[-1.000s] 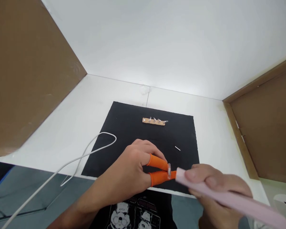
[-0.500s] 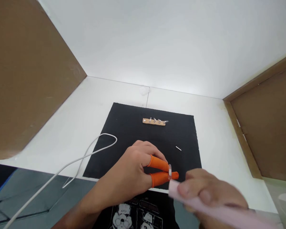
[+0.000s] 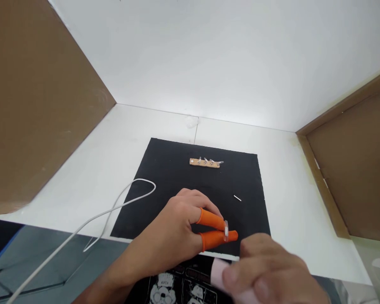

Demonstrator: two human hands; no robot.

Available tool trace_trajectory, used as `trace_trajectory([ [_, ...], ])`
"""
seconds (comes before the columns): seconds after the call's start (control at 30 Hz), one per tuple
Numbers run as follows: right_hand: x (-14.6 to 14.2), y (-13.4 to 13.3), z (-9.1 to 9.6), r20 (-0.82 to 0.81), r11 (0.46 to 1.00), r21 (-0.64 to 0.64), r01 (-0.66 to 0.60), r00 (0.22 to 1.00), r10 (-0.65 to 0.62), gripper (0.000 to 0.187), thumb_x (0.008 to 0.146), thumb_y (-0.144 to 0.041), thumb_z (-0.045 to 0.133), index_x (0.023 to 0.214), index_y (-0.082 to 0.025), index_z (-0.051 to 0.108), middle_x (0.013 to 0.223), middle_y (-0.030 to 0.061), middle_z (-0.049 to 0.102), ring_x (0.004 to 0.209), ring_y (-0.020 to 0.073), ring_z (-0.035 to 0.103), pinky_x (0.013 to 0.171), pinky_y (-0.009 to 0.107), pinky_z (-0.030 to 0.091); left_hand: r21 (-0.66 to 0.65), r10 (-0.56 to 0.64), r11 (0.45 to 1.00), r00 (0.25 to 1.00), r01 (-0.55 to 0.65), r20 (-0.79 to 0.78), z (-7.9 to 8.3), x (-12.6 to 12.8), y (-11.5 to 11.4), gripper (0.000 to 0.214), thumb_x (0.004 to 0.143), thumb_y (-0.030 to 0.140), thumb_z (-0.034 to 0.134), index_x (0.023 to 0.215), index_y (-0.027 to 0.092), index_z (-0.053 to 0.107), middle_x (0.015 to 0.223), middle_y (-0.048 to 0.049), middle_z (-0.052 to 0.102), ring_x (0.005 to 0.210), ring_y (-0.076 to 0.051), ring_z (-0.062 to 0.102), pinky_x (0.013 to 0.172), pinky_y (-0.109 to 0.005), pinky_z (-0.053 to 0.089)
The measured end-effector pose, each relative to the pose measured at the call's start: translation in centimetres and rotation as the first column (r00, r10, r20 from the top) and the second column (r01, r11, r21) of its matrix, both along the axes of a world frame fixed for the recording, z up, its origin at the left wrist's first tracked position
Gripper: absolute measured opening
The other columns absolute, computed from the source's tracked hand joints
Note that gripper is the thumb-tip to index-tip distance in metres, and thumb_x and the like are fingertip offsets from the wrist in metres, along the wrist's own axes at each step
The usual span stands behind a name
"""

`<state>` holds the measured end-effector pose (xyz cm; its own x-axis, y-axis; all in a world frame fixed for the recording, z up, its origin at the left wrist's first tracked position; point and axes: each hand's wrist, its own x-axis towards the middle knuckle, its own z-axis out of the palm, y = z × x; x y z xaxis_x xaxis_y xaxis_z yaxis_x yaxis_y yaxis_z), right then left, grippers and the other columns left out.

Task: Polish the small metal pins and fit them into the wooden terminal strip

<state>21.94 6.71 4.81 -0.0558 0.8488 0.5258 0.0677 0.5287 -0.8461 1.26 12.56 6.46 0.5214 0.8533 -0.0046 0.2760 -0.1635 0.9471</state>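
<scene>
A white desk (image 3: pixel 291 177) carries a black mat (image 3: pixel 167 164). At the mat's near right corner, the right hand (image 3: pixel 269 270) has drawn lower and closer to the wearer in the last second, its fingers closed around a pink bar (image 3: pixel 219 271). The left hand (image 3: pixel 180 228), reaching over the mat's near edge, keeps its place, thumb and one finger in orange sleeves (image 3: pixel 210 218) and pinched together. A white cable (image 3: pixel 139 196) loops over the mat's left edge.

A second ago the bar's end sat right beside the sleeved thumb; now it is short of the mat's near edge, blurred, much of its length hidden, and apart from what the left hand grips. In effect, the work appears steadied by the left fingers alone.

A brown strip (image 3: pixel 202 164) bearing small clear fittings lies undisturbed on the mat's far part. The clear piece (image 3: pixel 226 231) remains in the left fingers above the mat's near right part; a metal pin (image 3: pixel 237 198) rests toward the mat's right edge.
</scene>
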Motion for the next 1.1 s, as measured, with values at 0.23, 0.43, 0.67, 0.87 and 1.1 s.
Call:
trace_trajectory([
  [0.23, 2.4, 0.9, -1.2, -0.09, 0.994, -0.078, 0.07, 0.993, -0.077, 0.038, 0.093, -0.008, 0.08, 0.122, -0.032, 0.072, 0.109, -0.0038, 0.086, 0.084, 0.0167, 0.083, 0.066, 0.024, 0.069, -0.01, -0.013, 1.0, 1.0, 0.013, -0.013, 0.2, 0.1, 0.2, 0.005, 0.091, 0.023, 0.093, 0.092, 0.024, 0.088, 0.101, 0.0026, 0.085, 0.098, -0.017, 0.074, 0.093, -0.033, 0.052],
  [0.43, 2.0, 1.5, 0.0, -0.034, 0.992, 0.03, -0.123, 0.992, 0.124, 0.019, 0.112, -0.037, 0.063, 0.106, -0.025, 0.077, 0.085, 0.0005, 0.085, 0.049, 0.015, 0.072, 0.049, 0.028, 0.058, 0.009, -0.03, 1.0, 0.999, 0.03, -0.018, 0.3, 0.0, 0.3, 0.007, 0.092, 0.026, 0.093, 0.088, 0.023, 0.089, 0.1, 0.002, 0.085, 0.099, -0.017, 0.074, 0.097, -0.033, 0.051],
  [0.67, 2.3, 1.2, -1.0, -0.088, 0.996, -0.042, 0.084, 0.992, -0.087, 0.024, 0.097, -0.013, 0.081, 0.115, -0.026, 0.073, 0.105, -0.0012, 0.087, 0.086, 0.016, 0.085, 0.076, 0.025, 0.069, 0.019, -0.034, 0.999, 0.999, 0.034, -0.008, 0.3, -0.1, 0.2, 0.004, 0.092, 0.025, 0.092, 0.091, 0.022, 0.09, 0.1, 0.0017, 0.086, 0.099, -0.017, 0.074, 0.1, -0.032, 0.051],
  [0.87, 1.2, 1.4, 0.0, -0.051, 0.999, 0.019, -0.042, 0.998, 0.043, 0.008, 0.103, -0.023, 0.078, 0.109, -0.025, 0.073, 0.099, -0.0026, 0.087, 0.065, 0.0126, 0.08, 0.057, 0.023, 0.061, -0.009, -0.02, 1.0, 0.999, 0.02, -0.024, 0.2, -0.1, 0.4, 0.003, 0.092, 0.024, 0.093, 0.091, 0.024, 0.09, 0.101, 0.0023, 0.085, 0.1, -0.017, 0.073, 0.096, -0.032, 0.051],
  [1.1, 1.9, 1.6, -0.6, -0.039, 0.999, -0.043, 0.009, 0.999, -0.01, 0.011, 0.102, -0.022, 0.077, 0.111, -0.027, 0.073, 0.101, -0.001, 0.087, 0.075, 0.016, 0.083, 0.063, 0.026, 0.067, -0.012, -0.013, 1.0, 1.0, 0.013, -0.027, 0.0, -0.2, 0.4, 0.004, 0.091, 0.023, 0.093, 0.093, 0.025, 0.09, 0.103, 0.0026, 0.085, 0.102, -0.018, 0.074, 0.097, -0.032, 0.051],
])
